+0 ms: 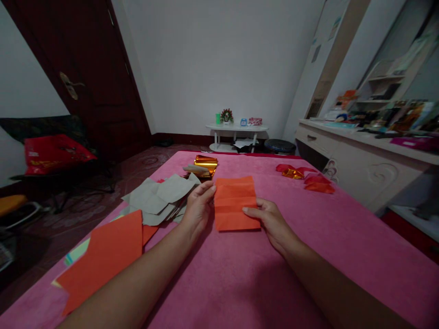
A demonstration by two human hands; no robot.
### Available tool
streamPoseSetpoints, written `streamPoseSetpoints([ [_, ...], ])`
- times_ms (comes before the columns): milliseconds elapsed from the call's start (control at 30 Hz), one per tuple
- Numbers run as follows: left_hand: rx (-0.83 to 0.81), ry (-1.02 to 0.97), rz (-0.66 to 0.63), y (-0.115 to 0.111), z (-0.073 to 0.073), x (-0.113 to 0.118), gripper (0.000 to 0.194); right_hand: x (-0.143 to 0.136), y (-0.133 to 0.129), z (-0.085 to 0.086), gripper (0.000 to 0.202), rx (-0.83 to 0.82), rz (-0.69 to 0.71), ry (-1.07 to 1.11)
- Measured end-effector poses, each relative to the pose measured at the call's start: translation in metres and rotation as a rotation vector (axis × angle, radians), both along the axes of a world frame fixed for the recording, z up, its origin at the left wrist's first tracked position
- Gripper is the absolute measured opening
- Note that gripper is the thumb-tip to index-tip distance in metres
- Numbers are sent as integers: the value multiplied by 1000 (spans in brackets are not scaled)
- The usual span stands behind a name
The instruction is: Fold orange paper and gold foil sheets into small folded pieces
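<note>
I take the step in hand to be the handling of a creased, roughly rectangular sheet of matte orange paper (235, 192), folding it or smoothing it out; which of the 2, I cannot tell. The next move, I judge, calls for a light, even hold at both sides, so that the sheet stays square and its creases do not skew. It is out in front of me, between my 2 hands, over a bed-like surface spread with plush pink cloth (219, 283); whether its lower edge touches the cloth I cannot make out. My left hand (200, 204) pinches the upper left edge between thumb and fingers. My right hand (272, 222) pinches the lower right side, thumb laid across the face and the fingers mostly hidden behind. The sheet looks thin but crisp, taller than wide, with crosswise creases banding its face and a slightly uneven top edge. Just beside my left hand lies a loose pile of pale grey paper pieces (147, 194), and nearer me, by my left forearm, a larger sheet of orange paper with an irregular outline (109, 249). Beyond the pile sits a shiny gold foil roll (206, 161).
</note>
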State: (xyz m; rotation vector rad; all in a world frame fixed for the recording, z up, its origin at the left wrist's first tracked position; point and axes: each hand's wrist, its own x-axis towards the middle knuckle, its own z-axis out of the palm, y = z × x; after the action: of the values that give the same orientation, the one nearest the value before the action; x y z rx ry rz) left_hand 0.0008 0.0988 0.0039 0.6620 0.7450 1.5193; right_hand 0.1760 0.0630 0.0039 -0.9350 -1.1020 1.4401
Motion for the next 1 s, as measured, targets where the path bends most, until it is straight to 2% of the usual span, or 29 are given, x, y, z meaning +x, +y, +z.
streamPoseSetpoints([
  [133,2,101,-1,0,0,-2,29,1,2,6,25,24,28,-63],
  [267,70,250,2,-1,-3,0,22,6,8,5,25,106,-100,-38],
  [367,109,330,-54,-3,-3,1,23,10,11,2,23,103,-189,-17],
  [533,130,245,-274,-11,2,4,30,11,12,1,20,93,-269,59],
  [633,120,157,-330,-13,6,5,28,10,11,4,19,40,-284,111],
  [700,156,194,-325,-14,7,5,30,9,10,6,17,-12,-280,138],
  [800,257,365,-280,-14,8,5,33,7,9,9,14,-76,-250,142],
  [900,347,524,-232,-13,6,4,24,7,7,9,12,-80,-202,108],
  [1000,303,533,-206,-10,1,4,19,8,8,7,20,-41,-222,98],
])
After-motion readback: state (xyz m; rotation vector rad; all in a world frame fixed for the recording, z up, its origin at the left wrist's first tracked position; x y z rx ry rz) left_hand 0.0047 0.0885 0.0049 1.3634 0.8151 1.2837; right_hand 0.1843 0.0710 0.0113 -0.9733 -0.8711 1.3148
